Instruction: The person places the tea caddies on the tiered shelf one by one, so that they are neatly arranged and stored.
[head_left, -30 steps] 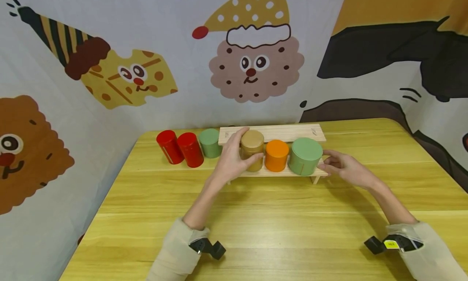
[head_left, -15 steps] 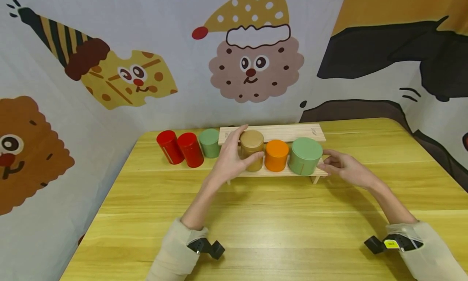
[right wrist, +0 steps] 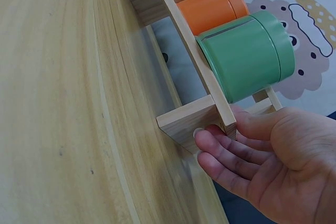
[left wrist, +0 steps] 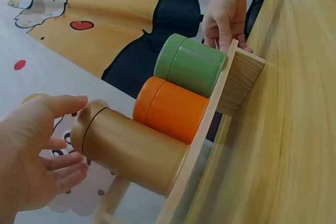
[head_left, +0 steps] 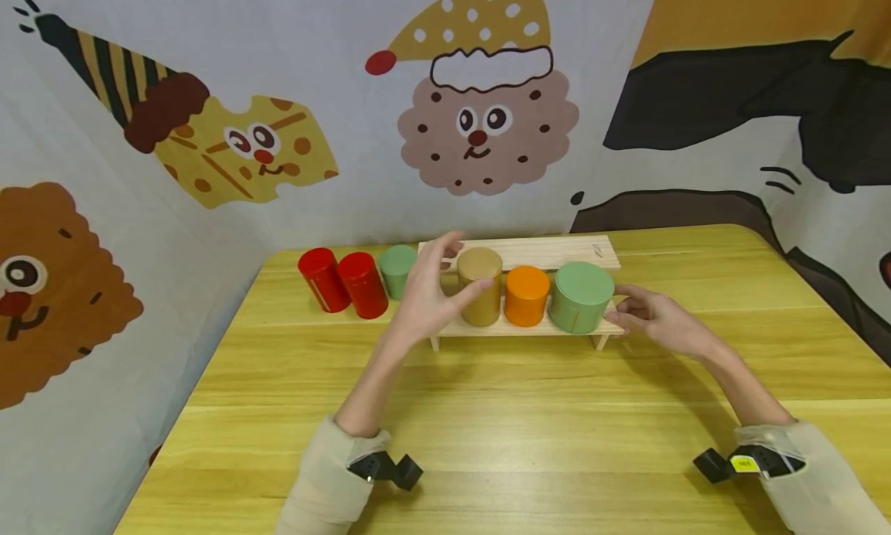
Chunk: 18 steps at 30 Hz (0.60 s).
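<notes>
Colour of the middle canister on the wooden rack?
Orange canister; clearest in left wrist view.

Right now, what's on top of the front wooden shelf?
A gold can, an orange can and a green can stand in a row on the shelf. The wood under them is covered; from the head camera, the left hand partly hides the shelf's left end.

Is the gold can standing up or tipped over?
The gold can is upright: its lid faces up, and it stands on the rack.
</notes>
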Each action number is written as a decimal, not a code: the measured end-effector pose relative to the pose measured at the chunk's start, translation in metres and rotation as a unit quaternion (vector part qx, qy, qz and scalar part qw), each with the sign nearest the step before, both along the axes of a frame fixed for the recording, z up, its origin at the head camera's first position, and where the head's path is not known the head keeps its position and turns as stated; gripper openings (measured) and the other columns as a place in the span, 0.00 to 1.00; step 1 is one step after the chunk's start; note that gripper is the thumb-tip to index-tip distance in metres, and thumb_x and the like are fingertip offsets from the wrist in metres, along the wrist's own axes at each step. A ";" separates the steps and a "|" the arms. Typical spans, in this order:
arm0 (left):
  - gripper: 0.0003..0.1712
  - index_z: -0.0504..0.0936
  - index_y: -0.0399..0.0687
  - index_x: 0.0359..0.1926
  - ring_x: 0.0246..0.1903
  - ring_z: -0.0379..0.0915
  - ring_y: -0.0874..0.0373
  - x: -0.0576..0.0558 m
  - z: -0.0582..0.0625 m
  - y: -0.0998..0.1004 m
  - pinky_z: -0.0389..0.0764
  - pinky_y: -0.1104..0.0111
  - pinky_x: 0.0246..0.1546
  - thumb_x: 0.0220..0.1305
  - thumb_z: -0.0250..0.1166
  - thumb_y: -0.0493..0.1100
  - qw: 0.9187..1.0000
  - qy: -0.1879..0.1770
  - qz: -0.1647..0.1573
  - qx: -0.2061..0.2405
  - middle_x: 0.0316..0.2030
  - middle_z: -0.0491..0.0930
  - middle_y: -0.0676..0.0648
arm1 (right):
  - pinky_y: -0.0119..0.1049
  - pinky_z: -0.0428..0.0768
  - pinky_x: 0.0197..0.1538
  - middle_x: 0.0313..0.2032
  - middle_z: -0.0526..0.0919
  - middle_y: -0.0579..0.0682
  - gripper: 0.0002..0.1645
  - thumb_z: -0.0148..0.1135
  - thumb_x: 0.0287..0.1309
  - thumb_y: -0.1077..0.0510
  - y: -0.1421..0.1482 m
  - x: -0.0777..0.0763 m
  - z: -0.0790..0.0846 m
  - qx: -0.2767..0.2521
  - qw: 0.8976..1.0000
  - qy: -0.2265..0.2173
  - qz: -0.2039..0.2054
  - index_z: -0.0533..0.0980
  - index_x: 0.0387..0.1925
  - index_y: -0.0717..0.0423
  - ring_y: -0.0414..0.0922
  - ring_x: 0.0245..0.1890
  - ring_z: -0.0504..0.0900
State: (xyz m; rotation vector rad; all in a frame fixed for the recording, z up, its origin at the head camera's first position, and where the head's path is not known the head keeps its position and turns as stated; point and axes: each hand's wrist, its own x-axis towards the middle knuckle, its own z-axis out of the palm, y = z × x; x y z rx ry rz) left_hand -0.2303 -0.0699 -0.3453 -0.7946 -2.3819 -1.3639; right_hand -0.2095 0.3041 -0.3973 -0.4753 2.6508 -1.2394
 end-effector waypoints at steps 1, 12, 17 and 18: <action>0.43 0.65 0.40 0.71 0.57 0.68 0.49 0.000 0.001 -0.001 0.74 0.60 0.59 0.60 0.75 0.48 1.000 0.001 0.002 0.001 0.59 0.72 0.38 | 0.41 0.83 0.42 0.47 0.81 0.60 0.36 0.56 0.75 0.55 0.000 0.000 0.000 -0.001 1.000 0.000 0.000 0.57 0.72 0.72 0.47 0.43 0.82; 0.40 0.67 0.40 0.70 0.57 0.67 0.44 -0.002 0.001 -0.017 0.73 0.55 0.60 0.63 0.73 0.49 1.000 0.002 0.019 0.013 0.59 0.71 0.37 | 0.41 0.83 0.42 0.48 0.81 0.60 0.36 0.56 0.74 0.55 0.001 -0.002 -0.001 -0.005 1.000 0.001 0.004 0.57 0.72 0.72 0.46 0.44 0.82; 0.39 0.67 0.40 0.69 0.57 0.68 0.41 -0.005 -0.002 -0.027 0.73 0.51 0.59 0.63 0.72 0.48 0.999 0.005 0.027 0.024 0.59 0.71 0.39 | 0.41 0.83 0.43 0.48 0.81 0.60 0.36 0.57 0.74 0.55 0.001 -0.001 -0.001 -0.004 1.000 -0.001 0.002 0.57 0.72 0.72 0.47 0.44 0.82; 0.39 0.67 0.39 0.69 0.57 0.67 0.41 -0.005 -0.002 -0.029 0.73 0.51 0.59 0.63 0.72 0.48 0.999 0.006 0.030 0.026 0.59 0.71 0.38 | 0.41 0.83 0.43 0.48 0.81 0.60 0.36 0.57 0.74 0.55 0.001 -0.001 -0.001 -0.003 1.000 -0.001 0.002 0.57 0.72 0.72 0.47 0.44 0.82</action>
